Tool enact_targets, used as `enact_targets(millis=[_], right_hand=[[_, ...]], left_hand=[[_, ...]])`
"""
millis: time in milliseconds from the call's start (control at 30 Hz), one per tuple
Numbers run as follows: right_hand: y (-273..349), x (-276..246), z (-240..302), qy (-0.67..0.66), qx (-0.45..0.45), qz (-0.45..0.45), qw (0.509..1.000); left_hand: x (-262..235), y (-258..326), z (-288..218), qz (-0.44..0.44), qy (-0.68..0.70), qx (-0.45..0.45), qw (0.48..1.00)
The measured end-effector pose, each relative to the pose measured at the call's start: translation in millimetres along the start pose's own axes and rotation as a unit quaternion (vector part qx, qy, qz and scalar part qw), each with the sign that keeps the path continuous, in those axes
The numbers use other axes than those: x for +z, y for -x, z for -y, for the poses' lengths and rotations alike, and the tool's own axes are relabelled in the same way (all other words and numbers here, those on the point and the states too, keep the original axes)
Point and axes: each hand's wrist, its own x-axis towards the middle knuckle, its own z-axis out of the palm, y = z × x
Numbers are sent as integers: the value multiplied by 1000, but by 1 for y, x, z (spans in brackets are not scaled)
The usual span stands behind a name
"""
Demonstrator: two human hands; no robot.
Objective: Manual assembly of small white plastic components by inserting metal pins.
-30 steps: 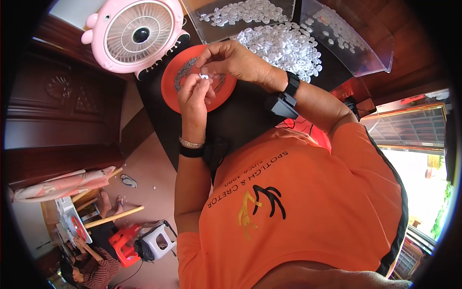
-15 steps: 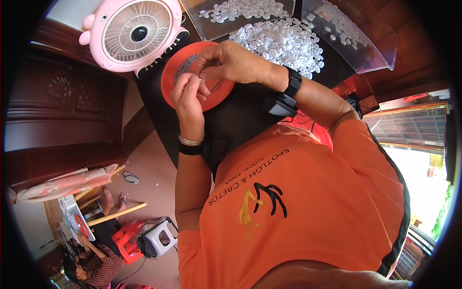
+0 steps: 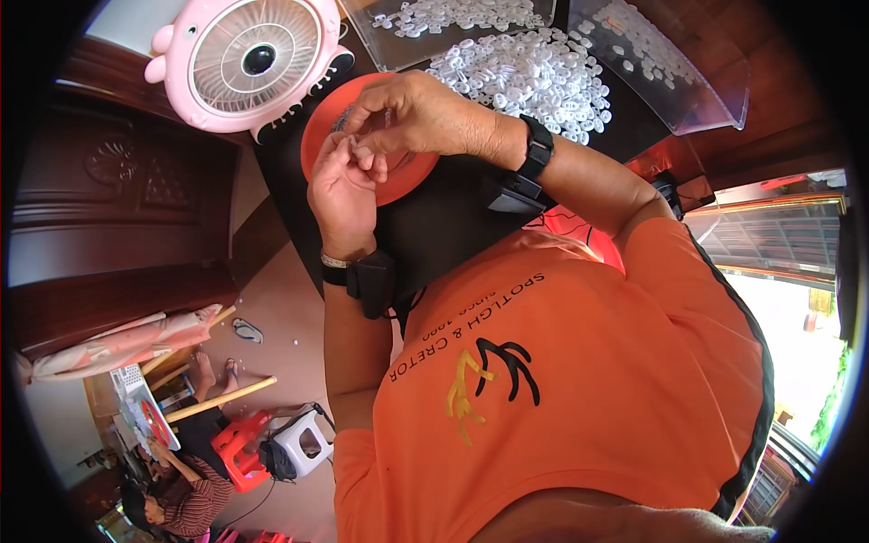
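Dark carved wooden cabinet (image 3: 118,181), tan floor (image 3: 281,308), bright daylit doorway (image 3: 778,299)

Shirt (image 3: 579,389): orange, short-sleeved, black side trim, black-and-yellow chest print
Left wrist (image 3: 362,276): black strapped device, thin bracelet
Right wrist (image 3: 529,163): black band, black device

The dish (image 3: 407,176) lies on the desk (image 3: 453,226), with both hands above it, the left hand (image 3: 342,190) just left of the right hand (image 3: 416,118). The fan (image 3: 258,59) stands left behind the dish. The loose pieces (image 3: 525,77) lie right behind it, and the trays (image 3: 652,54) stand behind them.
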Motion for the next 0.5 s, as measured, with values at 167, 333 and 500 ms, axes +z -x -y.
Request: enact_targets(millis=[167, 333, 500], right_hand=[[-1, -2, -1, 102, -70, -11, 992], [1, -10, -6, 120, -124, 5, 985], [6, -20, 13, 175, -149, -44, 972]], left_hand=[[5, 2, -1, -13, -90, 49, 995], [10, 0, -3, 8, -178, 34, 983], [4, -1, -3, -9, -164, 53, 985]])
